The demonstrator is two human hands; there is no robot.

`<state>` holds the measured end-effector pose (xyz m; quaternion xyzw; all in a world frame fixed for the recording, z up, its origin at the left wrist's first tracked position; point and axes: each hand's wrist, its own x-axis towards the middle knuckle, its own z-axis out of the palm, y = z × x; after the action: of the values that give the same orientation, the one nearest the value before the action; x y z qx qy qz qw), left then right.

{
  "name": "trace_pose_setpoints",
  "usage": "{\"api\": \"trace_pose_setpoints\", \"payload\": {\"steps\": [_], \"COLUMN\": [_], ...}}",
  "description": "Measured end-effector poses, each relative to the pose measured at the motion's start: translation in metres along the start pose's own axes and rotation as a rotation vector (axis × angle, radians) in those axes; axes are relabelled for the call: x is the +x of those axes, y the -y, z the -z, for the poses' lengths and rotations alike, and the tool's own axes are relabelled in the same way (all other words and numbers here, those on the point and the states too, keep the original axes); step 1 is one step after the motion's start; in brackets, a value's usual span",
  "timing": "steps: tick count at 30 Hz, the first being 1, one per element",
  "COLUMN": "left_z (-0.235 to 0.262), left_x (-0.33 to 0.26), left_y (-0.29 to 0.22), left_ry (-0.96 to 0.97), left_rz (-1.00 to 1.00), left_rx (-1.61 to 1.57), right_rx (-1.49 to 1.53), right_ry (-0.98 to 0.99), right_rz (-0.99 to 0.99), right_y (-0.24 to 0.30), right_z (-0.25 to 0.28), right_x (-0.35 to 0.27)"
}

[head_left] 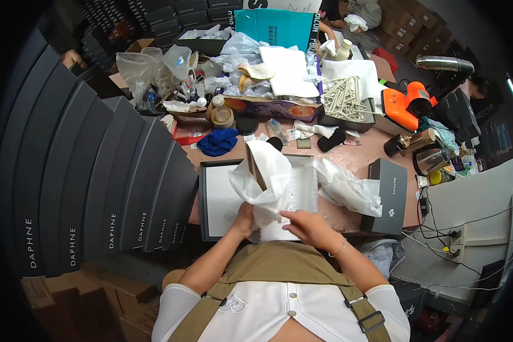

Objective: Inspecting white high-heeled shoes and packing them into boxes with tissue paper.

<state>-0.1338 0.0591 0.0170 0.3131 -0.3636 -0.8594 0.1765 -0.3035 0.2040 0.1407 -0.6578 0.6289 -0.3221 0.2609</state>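
Note:
In front of me, white tissue paper (pixel 268 199) is wrapped around something with a brown edge (pixel 256 171) showing at its top; what it is stays mostly hidden. My left hand (pixel 245 221) grips the bundle low on its left side. At the right, my right hand (pixel 310 228) pinches the lower edge of the paper between thumb and fingers. Beneath the bundle lies an open dark grey shoe box (pixel 206 199) with a white lining. A second bundle of white tissue (pixel 350 188) rests right of it, against a grey box part (pixel 390 196).
Tall stacks of dark grey boxes (pixel 45 171) stand close on the left. Behind the work spot are a blue cloth (pixel 218 142), a bottle (pixel 222 114), a box of white sticks (pixel 347 97) and an orange tool (pixel 402 108). Cables (pixel 439 233) hang at the right.

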Motion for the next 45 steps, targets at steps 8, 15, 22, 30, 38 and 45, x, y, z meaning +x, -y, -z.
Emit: {"api": "trace_pose_setpoints", "payload": {"steps": [8, 15, 22, 30, 38, 45], "left_z": [0.012, -0.005, 0.010, 0.073, -0.059, -0.064], "left_x": [-0.047, -0.052, -0.080, -0.012, -0.004, 0.000], "left_y": [-0.059, -0.021, -0.146, -0.082, -0.030, -0.026], "left_ry": [0.368, 0.052, -0.760, 0.159, -0.104, -0.194], "left_rz": [0.131, 0.037, -1.106, -0.327, -0.091, -0.332], "left_rx": [0.198, -0.140, 0.786, 1.634, -0.484, 0.064], "right_rx": [0.376, 0.830, 0.816, 0.634, 0.591, 0.057], "right_ry": [0.184, -0.285, -0.524, -0.795, -0.155, -0.040], "right_rz": [-0.276, -0.556, -0.673, -0.517, -0.346, -0.292], "right_y": [-0.023, -0.043, -0.074, -0.043, -0.004, -0.022], "right_z": [0.075, 0.012, 0.058, 0.009, -0.022, -0.032], "right_x": [0.051, 0.011, -0.045, -0.012, -0.008, 0.024]}}
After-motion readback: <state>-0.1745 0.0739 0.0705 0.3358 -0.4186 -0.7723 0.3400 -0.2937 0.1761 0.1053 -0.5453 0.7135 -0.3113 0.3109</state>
